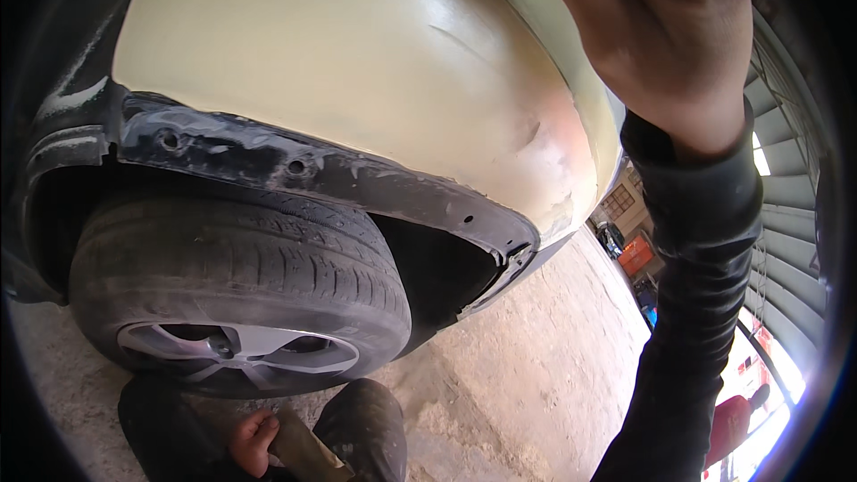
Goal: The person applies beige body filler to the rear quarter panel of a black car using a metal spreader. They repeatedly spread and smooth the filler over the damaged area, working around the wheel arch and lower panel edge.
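Working: we have our right hand (665,31) laid on the upper edge of the car's cream fender panel (357,62), and our left hand (254,442) low by our knees with a folded piece of tan sanding paper (303,451) in it.
Right grip: fingers run out of view at the top, so we cannot tell how far they are open or whether they hold anything; the palm seems to rest against the panel.
Left grip: curled closed around the paper.
Doing it well: we judge that a flat palm, light even pressure and slow passes along the curve would find highs and lows best; keep the paper folded flat and stay off the raw edge.
Panel's look: matt, pale cream filler or primer, smooth overall, with a thin scratch high up, a pinkish patch and rough scuffs toward its right end.
Panel's place: directly above the dusty tyre (241,277), bounded below by the bare dark wheel-arch lip (312,170) with its small holes.
Ground: rough concrete floor (536,366).
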Demonstrator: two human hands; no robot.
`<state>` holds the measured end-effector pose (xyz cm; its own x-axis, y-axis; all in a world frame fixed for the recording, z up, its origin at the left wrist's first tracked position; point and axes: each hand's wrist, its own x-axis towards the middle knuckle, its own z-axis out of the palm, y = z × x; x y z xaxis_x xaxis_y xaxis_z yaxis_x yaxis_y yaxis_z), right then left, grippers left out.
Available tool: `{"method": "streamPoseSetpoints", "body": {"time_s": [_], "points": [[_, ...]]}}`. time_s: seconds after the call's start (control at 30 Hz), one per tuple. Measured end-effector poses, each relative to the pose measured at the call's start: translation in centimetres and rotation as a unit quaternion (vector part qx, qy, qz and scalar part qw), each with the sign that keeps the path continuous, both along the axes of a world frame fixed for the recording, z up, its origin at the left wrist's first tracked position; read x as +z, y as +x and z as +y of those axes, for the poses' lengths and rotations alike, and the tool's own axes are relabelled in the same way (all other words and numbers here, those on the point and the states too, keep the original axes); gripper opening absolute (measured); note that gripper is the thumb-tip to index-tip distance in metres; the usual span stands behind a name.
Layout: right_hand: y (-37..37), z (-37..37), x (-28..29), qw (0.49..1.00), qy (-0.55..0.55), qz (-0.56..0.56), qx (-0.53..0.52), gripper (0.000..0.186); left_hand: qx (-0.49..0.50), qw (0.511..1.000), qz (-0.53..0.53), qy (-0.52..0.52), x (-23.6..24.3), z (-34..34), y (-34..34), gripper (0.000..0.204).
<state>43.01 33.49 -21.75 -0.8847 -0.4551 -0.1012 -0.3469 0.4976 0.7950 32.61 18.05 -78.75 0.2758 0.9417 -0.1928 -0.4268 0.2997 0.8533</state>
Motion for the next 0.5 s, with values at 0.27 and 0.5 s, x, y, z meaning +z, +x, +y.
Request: {"method": "streamPoseSetpoints", "body": {"time_s": [0.27,0.5], "points": [[5.0,-0.5,0.6,0.998,0.053,-0.010,-0.043,0.034,0.025,0.997,-0.030,-0.066,-0.6,-0.1,0.1,0.017],[9.8,-1.6,-0.2,0.980,0.093,0.039,-0.169,0.034,-0.034,0.992,0.119,0.028,-0.5,0.3,-0.9,0.047]]}}
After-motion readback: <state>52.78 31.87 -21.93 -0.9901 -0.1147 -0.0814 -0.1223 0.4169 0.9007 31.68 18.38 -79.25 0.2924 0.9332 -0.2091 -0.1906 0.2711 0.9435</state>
